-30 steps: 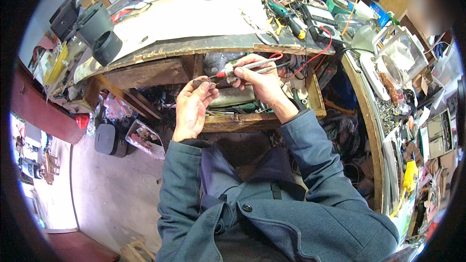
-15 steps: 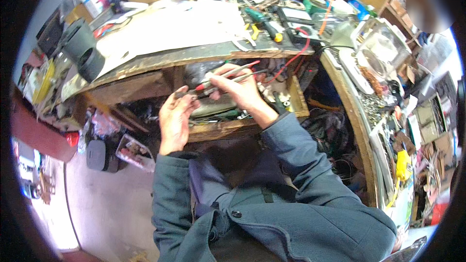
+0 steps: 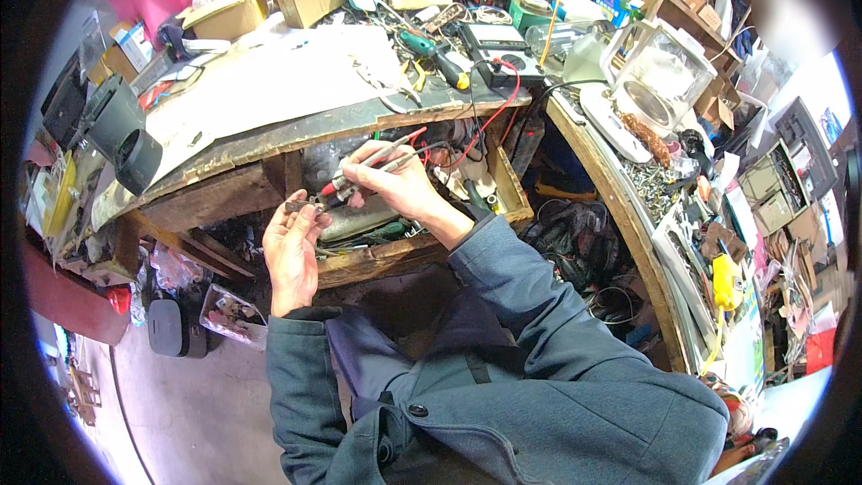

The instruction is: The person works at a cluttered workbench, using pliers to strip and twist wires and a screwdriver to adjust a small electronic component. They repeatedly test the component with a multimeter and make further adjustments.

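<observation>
Head view: I look down past my blue-grey jacket at the front edge of the wooden workbench [image 3: 269, 148], where both my hands work in front of the open drawer [image 3: 422, 247] under it.

Left hand: my left hand [image 3: 292, 256] is palm up, fingers loosely curled, with the small dark component [image 3: 301, 207] pinched at the fingertips. It closes only lightly on the part, not in a fist.

Component: it sits at the top of my left fingers, just below the bench's front edge and left of the drawer's middle. Too small for me to tell its kind.

Probes: two test probes [image 3: 364, 171], one with a red tip section, lie together on a long axis that runs from lower left to upper right. Their tips point down-left at the component and look to touch or nearly touch it; I cannot tell which.

Right hand: my right hand [image 3: 395, 184] is clamped around both probe shafts like a pair of pens, and lies up and to the right of the part.

Leads: red and black leads [image 3: 489, 112] run from the probes up over the bench edge to the multimeter [image 3: 498, 45] near the bench's far right corner.

Nearer hand: the left, which already has the part.
</observation>
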`<action>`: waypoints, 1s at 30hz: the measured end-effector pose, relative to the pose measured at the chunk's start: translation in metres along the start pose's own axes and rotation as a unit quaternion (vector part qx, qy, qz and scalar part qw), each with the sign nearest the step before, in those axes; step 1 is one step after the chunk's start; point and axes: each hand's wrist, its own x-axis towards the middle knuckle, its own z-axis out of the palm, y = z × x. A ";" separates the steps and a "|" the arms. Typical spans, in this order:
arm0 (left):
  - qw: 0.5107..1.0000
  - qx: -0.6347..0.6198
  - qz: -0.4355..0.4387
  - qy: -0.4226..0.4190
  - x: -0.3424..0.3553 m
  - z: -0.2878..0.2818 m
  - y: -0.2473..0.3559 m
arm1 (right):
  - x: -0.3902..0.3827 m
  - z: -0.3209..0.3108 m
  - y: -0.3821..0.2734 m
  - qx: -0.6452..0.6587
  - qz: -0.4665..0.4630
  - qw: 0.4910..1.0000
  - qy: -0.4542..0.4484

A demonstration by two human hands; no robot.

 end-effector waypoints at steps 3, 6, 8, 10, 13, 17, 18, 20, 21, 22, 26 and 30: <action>0.999 0.017 0.031 0.021 -0.006 0.003 0.000 | -0.001 0.003 0.000 0.001 -0.004 1.000 0.011; 0.997 0.018 0.063 0.030 -0.005 -0.001 -0.006 | -0.001 0.000 -0.007 0.019 0.005 0.998 0.060; 0.996 0.025 0.090 0.010 -0.005 -0.003 -0.009 | 0.005 -0.016 0.006 -0.094 -0.008 0.982 0.162; 0.995 0.036 0.095 0.002 -0.005 -0.002 -0.009 | 0.007 -0.028 0.012 -0.228 -0.001 0.963 0.147; 0.995 0.028 0.092 0.003 -0.005 -0.002 -0.010 | 0.006 -0.024 0.014 -0.537 0.054 0.840 0.059; 0.995 0.043 0.093 -0.001 -0.006 -0.006 -0.011 | 0.002 -0.012 0.012 -0.669 0.115 0.735 -0.002; 0.995 0.043 0.092 -0.003 -0.005 -0.008 -0.011 | 0.001 -0.012 0.013 -0.687 0.119 0.717 -0.005; 0.995 0.046 0.090 -0.004 -0.004 -0.006 -0.010 | 0.001 -0.012 0.011 -0.687 0.141 0.713 -0.011; 0.995 0.048 0.089 -0.004 -0.004 -0.006 -0.010 | 0.000 -0.013 0.010 -0.684 0.147 0.714 -0.011; 0.995 0.047 0.090 -0.008 -0.004 -0.006 -0.010 | 0.000 -0.012 0.008 -0.681 0.153 0.716 -0.011; 0.995 0.048 0.087 -0.014 -0.004 -0.006 -0.008 | -0.001 -0.006 0.000 -0.671 0.169 0.722 0.010; 0.996 0.044 0.079 -0.013 -0.004 -0.003 -0.007 | 0.000 -0.009 0.005 -0.654 0.144 0.742 0.028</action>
